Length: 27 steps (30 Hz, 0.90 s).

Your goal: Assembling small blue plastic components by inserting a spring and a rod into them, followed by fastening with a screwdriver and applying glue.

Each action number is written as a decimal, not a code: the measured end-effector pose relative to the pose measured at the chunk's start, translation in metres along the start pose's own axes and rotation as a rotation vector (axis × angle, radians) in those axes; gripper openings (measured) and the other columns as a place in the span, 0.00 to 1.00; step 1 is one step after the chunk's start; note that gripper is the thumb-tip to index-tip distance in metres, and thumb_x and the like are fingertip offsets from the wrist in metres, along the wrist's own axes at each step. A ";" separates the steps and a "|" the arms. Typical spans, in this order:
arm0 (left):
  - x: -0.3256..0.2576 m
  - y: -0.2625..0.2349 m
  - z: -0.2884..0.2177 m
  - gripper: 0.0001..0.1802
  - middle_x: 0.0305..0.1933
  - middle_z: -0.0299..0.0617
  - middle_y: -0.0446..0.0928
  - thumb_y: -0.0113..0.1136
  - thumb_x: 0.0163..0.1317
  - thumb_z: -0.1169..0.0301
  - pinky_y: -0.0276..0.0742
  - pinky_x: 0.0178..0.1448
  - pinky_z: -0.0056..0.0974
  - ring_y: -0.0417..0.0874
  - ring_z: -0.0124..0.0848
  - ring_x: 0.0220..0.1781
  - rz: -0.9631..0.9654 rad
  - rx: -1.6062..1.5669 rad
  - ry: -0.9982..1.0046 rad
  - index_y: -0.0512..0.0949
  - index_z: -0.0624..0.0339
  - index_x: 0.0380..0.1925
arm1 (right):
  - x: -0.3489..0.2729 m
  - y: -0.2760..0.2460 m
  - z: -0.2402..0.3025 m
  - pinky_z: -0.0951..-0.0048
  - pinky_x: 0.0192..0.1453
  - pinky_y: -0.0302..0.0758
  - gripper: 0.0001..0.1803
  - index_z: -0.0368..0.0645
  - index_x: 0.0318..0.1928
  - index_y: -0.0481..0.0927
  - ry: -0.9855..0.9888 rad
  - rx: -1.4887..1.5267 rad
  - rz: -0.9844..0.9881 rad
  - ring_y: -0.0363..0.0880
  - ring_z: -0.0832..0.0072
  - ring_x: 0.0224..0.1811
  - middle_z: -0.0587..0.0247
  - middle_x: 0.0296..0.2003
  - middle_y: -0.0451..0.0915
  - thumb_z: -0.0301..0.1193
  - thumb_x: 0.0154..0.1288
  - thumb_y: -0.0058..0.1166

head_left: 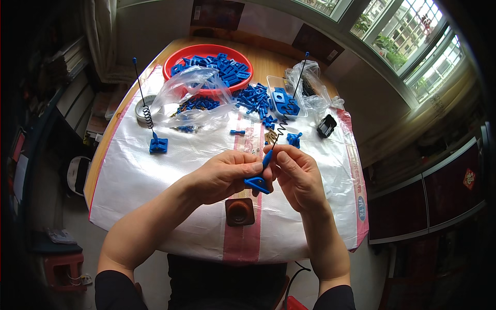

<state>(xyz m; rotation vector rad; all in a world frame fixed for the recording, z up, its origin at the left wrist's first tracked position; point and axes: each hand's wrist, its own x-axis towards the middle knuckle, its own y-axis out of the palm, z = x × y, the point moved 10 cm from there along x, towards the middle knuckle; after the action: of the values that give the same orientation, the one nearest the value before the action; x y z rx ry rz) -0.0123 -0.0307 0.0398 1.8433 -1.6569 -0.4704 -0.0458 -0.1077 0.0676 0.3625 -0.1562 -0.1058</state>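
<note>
My left hand (pixel 225 173) is closed round a blue plastic base with a narrow stem (pixel 257 183), held above the middle of the table. The fingers of my right hand (pixel 300 178) pinch the top of that stem, where a black coiled spring wire (pixel 282 125) meets it. The wire rises away from me and ends in a small blue tip (pixel 307 54). Just beyond my hands lie some brass-coloured pins (pixel 270 137) and a blue bracket-like part (pixel 294 139). A brown square block with a round hollow (pixel 239 212) sits on the table below my hands.
A similar spring wire on a blue base (pixel 158 145) stands at the left. Farther back are a red basin (pixel 248 85) of blue parts, a clear plastic bag (pixel 199 82), loose blue pieces (pixel 253 99), and a clear box (pixel 276 85). A black container (pixel 326 126) lies right.
</note>
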 end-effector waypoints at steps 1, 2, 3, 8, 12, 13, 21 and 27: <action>0.000 -0.002 0.002 0.15 0.40 0.43 0.81 0.54 0.71 0.63 0.77 0.50 0.34 0.83 0.31 0.44 -0.009 0.000 -0.009 0.79 0.65 0.42 | 0.000 0.000 -0.002 0.77 0.40 0.72 0.16 0.32 0.53 0.77 0.009 0.002 0.008 0.78 0.78 0.34 0.58 0.33 0.82 0.32 0.74 0.49; 0.000 -0.003 0.004 0.15 0.40 0.43 0.82 0.54 0.71 0.62 0.77 0.49 0.34 0.83 0.31 0.44 -0.018 0.000 -0.018 0.79 0.65 0.42 | -0.001 0.000 -0.003 0.77 0.39 0.73 0.15 0.32 0.53 0.77 0.017 0.004 0.015 0.78 0.78 0.34 0.58 0.32 0.82 0.32 0.74 0.49; -0.001 -0.005 0.006 0.15 0.39 0.43 0.82 0.54 0.71 0.62 0.77 0.49 0.35 0.84 0.31 0.44 -0.027 0.000 -0.027 0.79 0.65 0.42 | -0.001 0.001 -0.005 0.77 0.39 0.73 0.15 0.32 0.53 0.77 0.034 0.032 0.020 0.78 0.78 0.33 0.58 0.32 0.82 0.32 0.74 0.49; -0.003 -0.002 0.010 0.15 0.39 0.44 0.82 0.54 0.71 0.62 0.76 0.46 0.34 0.84 0.31 0.42 -0.027 -0.034 -0.073 0.79 0.63 0.42 | -0.001 0.002 -0.009 0.77 0.35 0.75 0.15 0.33 0.51 0.77 0.049 0.087 0.013 0.79 0.77 0.31 0.59 0.31 0.82 0.32 0.73 0.52; -0.001 -0.001 0.014 0.15 0.38 0.44 0.82 0.55 0.71 0.61 0.76 0.45 0.33 0.84 0.31 0.41 -0.012 -0.029 -0.102 0.79 0.63 0.42 | -0.001 -0.003 -0.013 0.77 0.35 0.76 0.14 0.34 0.50 0.78 0.045 0.091 -0.002 0.79 0.78 0.31 0.60 0.30 0.82 0.32 0.72 0.53; -0.001 -0.002 0.014 0.15 0.38 0.44 0.82 0.55 0.71 0.61 0.76 0.45 0.33 0.84 0.30 0.41 -0.019 -0.020 -0.101 0.79 0.63 0.42 | -0.001 -0.003 -0.013 0.77 0.36 0.75 0.14 0.34 0.50 0.78 0.046 0.088 -0.006 0.79 0.78 0.31 0.60 0.30 0.82 0.32 0.72 0.53; -0.002 -0.005 0.014 0.14 0.39 0.43 0.82 0.56 0.70 0.63 0.78 0.48 0.34 0.84 0.30 0.42 -0.053 -0.004 -0.076 0.80 0.64 0.42 | -0.001 -0.007 -0.012 0.78 0.35 0.75 0.13 0.34 0.48 0.78 -0.001 0.013 -0.039 0.78 0.80 0.30 0.64 0.30 0.81 0.32 0.71 0.54; -0.003 -0.002 0.013 0.14 0.39 0.42 0.82 0.55 0.70 0.65 0.79 0.50 0.34 0.84 0.30 0.43 -0.040 -0.022 -0.049 0.80 0.66 0.43 | -0.003 -0.001 -0.014 0.79 0.31 0.74 0.13 0.34 0.47 0.78 0.007 0.031 -0.010 0.76 0.80 0.28 0.64 0.29 0.80 0.32 0.72 0.54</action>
<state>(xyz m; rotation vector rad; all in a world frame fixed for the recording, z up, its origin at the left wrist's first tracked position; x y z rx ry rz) -0.0195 -0.0306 0.0283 1.8657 -1.6431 -0.5526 -0.0469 -0.1033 0.0544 0.3943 -0.1495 -0.1120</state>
